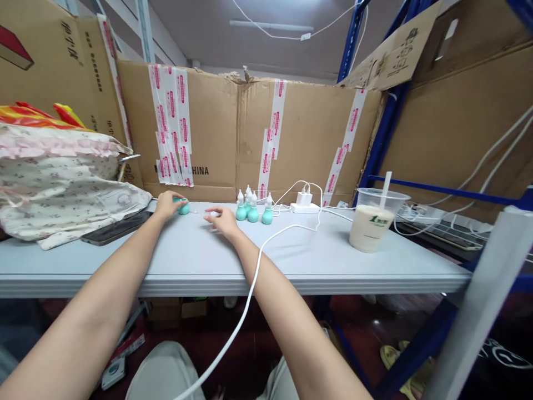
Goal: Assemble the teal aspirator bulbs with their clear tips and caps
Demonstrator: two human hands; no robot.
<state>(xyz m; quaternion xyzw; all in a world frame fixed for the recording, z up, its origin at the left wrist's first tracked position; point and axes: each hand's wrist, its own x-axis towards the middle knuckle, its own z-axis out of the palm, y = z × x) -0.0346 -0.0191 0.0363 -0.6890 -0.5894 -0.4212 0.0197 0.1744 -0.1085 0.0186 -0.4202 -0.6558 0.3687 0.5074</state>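
My left hand (167, 203) rests on the grey table (200, 261) with its fingers curled round a small teal bulb (182, 208). My right hand (222, 219) lies on the table a little to the right, fingers spread and holding nothing. Just beyond it stand several teal bulb bottles with white pointed tips (252, 207), upright in a cluster.
A phone (114, 228) lies by a pile of floral cloth (62, 186) at the left. A white charger (303, 203) with cables sits at the back, one cable (254, 272) crossing my right arm. A lidded drink cup with straw (375, 219) stands right. Cardboard walls enclose the back.
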